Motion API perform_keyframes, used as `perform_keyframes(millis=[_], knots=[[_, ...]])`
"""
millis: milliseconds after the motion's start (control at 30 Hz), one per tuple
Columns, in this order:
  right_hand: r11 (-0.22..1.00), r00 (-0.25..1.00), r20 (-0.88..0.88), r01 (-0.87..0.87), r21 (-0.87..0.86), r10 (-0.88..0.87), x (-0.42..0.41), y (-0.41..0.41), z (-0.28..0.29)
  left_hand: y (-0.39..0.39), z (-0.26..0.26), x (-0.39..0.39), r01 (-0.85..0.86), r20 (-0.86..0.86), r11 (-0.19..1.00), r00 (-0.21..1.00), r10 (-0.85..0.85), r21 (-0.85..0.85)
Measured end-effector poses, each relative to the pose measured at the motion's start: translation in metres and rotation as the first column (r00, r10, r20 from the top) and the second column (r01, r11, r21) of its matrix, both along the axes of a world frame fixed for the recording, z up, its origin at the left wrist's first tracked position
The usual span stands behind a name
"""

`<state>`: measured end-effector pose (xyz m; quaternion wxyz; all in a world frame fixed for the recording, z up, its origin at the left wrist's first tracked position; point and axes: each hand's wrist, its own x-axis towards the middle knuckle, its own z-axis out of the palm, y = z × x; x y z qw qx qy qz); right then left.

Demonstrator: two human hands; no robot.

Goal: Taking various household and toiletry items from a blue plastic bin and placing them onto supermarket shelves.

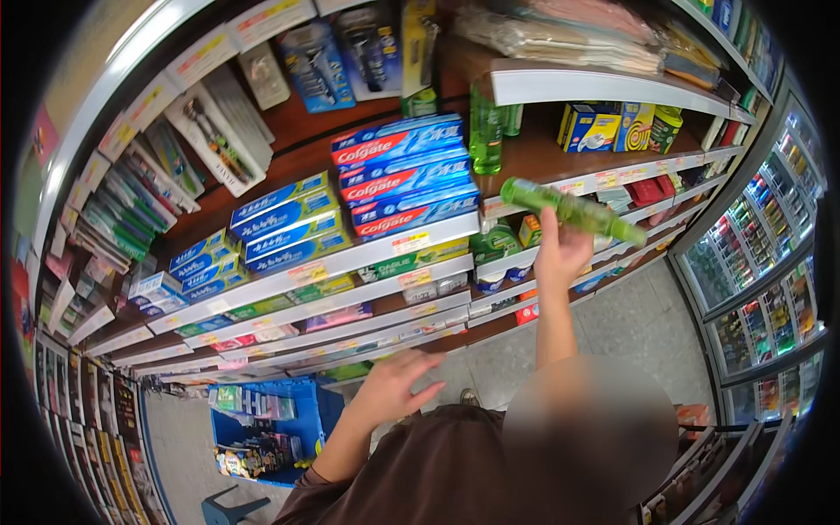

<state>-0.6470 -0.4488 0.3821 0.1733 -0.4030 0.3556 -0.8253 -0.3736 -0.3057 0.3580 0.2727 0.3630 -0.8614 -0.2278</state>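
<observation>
My right hand (pixel 566 257) grips a clear plastic bottle of green liquid (pixel 581 213), tilted nearly on its side in front of the shelf edge. A similar green bottle (pixel 485 134) stands upright at the shelf's front, with part of another behind it. Left of these bottles are stacked blue and red Colgate toothpaste boxes (pixel 407 177). My left hand (pixel 400 384) hangs with nothing in it, its fingers loosely spread, below the lower shelves and beside a blue plastic crate (pixel 308 420).
The crate on the tiled floor holds several packaged goods. A dark stool (pixel 233 506) stands near it. Yellow and blue boxes (pixel 589 128) sit on the right-hand shelf, beneath an upper shelf (pixel 604 88) of folded packaged cloths. A glass-door drinks cooler (pixel 755 223) is at right.
</observation>
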Motion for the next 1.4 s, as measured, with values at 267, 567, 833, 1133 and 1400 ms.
perform_keyframes(millis=[267,567,833,1133,1400], knots=[[0.996,0.993,-0.113,-0.006,0.084,0.016,-0.054,-0.080,0.033,0.005,-0.028,-0.019,-0.120,0.023,0.986,0.993,0.118,0.117],[0.989,0.958,-0.284,0.010,0.149,0.033,-0.037,-0.100,0.044,-0.003,-0.025,-0.023,-0.252,0.026,0.960,0.968,0.250,0.122],[0.982,0.873,-0.484,0.133,0.132,-0.054,-0.017,-0.107,0.044,-0.004,-0.024,-0.023,-0.287,0.031,0.947,0.958,0.286,0.144],[0.955,0.722,-0.660,0.295,0.023,-0.207,0.005,-0.084,0.042,0.015,-0.039,0.007,-0.345,0.047,0.925,0.938,0.342,0.159],[0.998,0.695,-0.718,-0.026,-0.065,-0.029,0.067,0.009,-0.073,0.053,-0.138,0.092,-0.547,0.372,0.731,0.831,0.414,0.408]])
